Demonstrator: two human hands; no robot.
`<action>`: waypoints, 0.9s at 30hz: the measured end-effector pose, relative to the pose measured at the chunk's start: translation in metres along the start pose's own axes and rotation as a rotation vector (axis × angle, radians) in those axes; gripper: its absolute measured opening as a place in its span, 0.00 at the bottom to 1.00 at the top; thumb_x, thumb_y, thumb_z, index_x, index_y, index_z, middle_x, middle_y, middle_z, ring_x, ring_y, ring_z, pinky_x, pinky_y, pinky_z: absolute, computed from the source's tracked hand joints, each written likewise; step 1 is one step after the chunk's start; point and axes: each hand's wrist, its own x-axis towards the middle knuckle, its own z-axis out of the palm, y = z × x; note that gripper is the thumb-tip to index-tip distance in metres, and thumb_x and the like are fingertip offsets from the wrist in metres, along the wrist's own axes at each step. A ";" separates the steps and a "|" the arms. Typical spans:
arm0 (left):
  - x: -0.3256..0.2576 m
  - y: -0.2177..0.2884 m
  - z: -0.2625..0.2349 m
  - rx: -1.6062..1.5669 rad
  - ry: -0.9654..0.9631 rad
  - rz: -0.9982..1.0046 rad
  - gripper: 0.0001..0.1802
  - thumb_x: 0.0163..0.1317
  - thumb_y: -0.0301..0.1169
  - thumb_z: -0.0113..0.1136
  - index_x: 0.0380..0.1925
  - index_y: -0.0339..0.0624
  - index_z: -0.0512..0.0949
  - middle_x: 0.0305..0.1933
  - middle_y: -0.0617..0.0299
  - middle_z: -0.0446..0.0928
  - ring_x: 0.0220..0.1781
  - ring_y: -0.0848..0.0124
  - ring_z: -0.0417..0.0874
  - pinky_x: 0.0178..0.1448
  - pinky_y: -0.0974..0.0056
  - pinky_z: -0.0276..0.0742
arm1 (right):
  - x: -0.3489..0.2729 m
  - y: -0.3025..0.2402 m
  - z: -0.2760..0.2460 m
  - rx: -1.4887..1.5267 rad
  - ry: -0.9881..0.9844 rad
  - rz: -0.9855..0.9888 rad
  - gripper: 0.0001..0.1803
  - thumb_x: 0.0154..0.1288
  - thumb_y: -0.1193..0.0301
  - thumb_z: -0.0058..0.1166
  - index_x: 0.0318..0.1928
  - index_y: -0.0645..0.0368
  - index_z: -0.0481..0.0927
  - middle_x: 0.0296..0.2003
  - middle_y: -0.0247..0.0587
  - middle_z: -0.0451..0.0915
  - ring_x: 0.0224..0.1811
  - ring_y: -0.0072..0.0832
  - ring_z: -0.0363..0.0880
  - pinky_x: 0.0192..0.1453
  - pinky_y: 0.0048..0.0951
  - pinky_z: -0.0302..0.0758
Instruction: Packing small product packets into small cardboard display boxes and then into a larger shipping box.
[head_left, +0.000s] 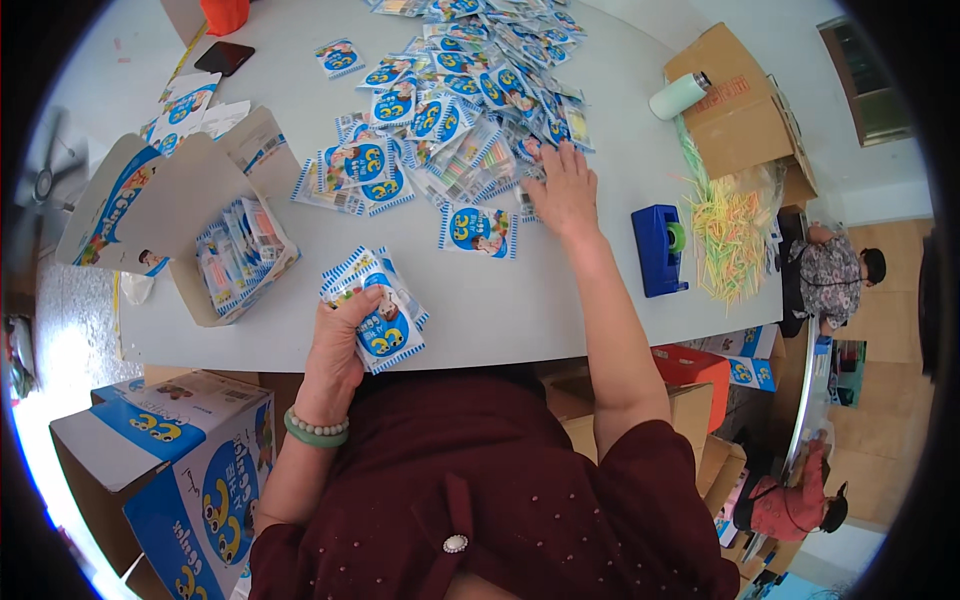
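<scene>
- Dark-red beaded fabric blouse (400, 460): faces the near edge of the pale-grey flat table (480, 320).
- Large blue-and-white printed cardboard carton (220, 490): stands at lower left, below table level. Cartoon eyes, a yellow curved mark and lettering cover its panels.
- Left hand (340, 340): pinches a fanned stack of flat blue-and-white plastic packets (388, 328), thumb on top, above the near table edge. The exact count cannot be told.
- Open white cardboard display box (190, 290): sits left of the stack, holding upright packets (235, 252). Its raised flap bears colour print and lettering.
- Right hand (567, 195): fingers extended and slightly spread, over the near right edge of the heaped blue-and-white plastic packets (455, 100). Whether the fingertips grip one cannot be told.
- Step in hand, as judged: gathering packets into the left-hand stack. Taking another calls for right thumb and fingertips to close on one thin edge.
- Labels: packet fronts show a blue oval, white lettering and a cartoon figure.
- Blue plastic tape dispenser (655, 255): stands right of the right forearm, beside loose pastel thin sticks (725, 235).
</scene>
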 end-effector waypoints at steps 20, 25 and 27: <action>-0.001 0.003 0.008 0.121 0.024 0.006 0.10 0.58 0.29 0.62 0.39 0.38 0.76 0.29 0.63 0.79 0.29 0.74 0.81 0.38 0.66 0.82 | -0.041 -0.091 -0.035 0.282 -0.284 -0.219 0.17 0.47 0.65 0.63 0.38 0.57 0.77 0.38 0.43 0.77 0.44 0.41 0.74 0.46 0.39 0.71; -0.004 0.001 0.003 0.093 0.025 0.019 0.09 0.58 0.29 0.62 0.38 0.39 0.76 0.28 0.65 0.78 0.28 0.75 0.80 0.37 0.67 0.82 | -0.032 -0.086 -0.063 0.557 -0.511 -0.149 0.10 0.44 0.68 0.63 0.26 0.57 0.76 0.33 0.40 0.77 0.40 0.39 0.75 0.39 0.42 0.70; -0.006 0.001 -0.011 0.057 0.012 0.018 0.13 0.57 0.29 0.64 0.41 0.38 0.76 0.33 0.61 0.80 0.31 0.73 0.83 0.39 0.66 0.83 | -0.031 -0.050 -0.082 0.491 -0.579 -0.201 0.10 0.43 0.70 0.63 0.26 0.57 0.76 0.33 0.41 0.77 0.40 0.40 0.75 0.39 0.42 0.71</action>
